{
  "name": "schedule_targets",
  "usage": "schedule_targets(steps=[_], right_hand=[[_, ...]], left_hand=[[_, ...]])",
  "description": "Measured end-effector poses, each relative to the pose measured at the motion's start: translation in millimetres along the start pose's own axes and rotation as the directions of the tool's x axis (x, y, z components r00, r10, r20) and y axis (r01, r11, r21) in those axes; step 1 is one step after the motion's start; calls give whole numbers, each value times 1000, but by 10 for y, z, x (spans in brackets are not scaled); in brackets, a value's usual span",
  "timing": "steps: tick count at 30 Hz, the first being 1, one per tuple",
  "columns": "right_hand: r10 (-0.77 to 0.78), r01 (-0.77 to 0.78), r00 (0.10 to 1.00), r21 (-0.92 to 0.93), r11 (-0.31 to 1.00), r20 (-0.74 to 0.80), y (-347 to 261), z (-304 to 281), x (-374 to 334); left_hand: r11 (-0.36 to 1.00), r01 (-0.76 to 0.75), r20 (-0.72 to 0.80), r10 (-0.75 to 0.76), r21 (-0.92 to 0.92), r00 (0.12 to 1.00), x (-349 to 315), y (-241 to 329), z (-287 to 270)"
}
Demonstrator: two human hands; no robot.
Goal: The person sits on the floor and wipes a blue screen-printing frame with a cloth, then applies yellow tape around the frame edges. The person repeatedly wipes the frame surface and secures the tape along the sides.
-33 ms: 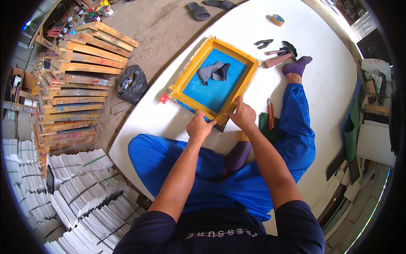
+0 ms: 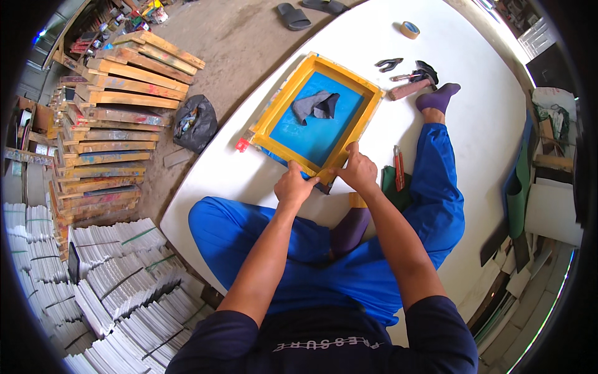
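A screen printing frame with yellow-taped inner sides and a blue mesh rests on the white board in front of me. On the mesh lies a crumpled grey cloth. My left hand grips the frame's near edge, its thumb pointing toward the near corner. Around that corner's right side my right hand is closed, thumb inward, index finger along the frame's side. The fingers beneath are hidden. A bit of red tape sticks out by the frame's left corner.
Past my purple-socked foot lie a brown-handled tool, pliers and a tape roll. A red cutter rests by my right leg. Stacked wooden frames, a black bag and bundled white sheets stand left.
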State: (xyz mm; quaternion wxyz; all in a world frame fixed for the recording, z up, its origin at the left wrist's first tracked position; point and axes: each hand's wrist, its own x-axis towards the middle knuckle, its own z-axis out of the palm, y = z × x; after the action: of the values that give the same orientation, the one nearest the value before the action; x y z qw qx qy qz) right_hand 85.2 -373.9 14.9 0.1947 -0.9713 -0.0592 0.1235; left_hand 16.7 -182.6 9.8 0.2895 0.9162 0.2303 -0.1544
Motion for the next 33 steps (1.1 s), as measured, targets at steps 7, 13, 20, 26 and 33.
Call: schedule_targets(steps=[7, 13, 20, 26, 33], right_hand=[[-2, 2, 999, 16, 1000, 50, -94, -58, -10], [33, -33, 999, 20, 999, -1, 208, -187, 34], [210, -257, 854, -35, 966, -476, 1085, -147, -82], [434, -431, 839, 86, 898, -330, 1470, -60, -102], [325, -322, 888, 67, 945, -326, 1482, -6, -110]], left_hand=[[1000, 15, 2, -15, -5, 1000, 88, 4, 23], [992, -31, -3, 31, -119, 1000, 107, -158, 141], [990, -53, -135, 35, -127, 990, 65, -36, 282], [970, 10, -27, -17, -242, 999, 116, -153, 237], [983, 15, -45, -24, -181, 999, 48, -14, 210]])
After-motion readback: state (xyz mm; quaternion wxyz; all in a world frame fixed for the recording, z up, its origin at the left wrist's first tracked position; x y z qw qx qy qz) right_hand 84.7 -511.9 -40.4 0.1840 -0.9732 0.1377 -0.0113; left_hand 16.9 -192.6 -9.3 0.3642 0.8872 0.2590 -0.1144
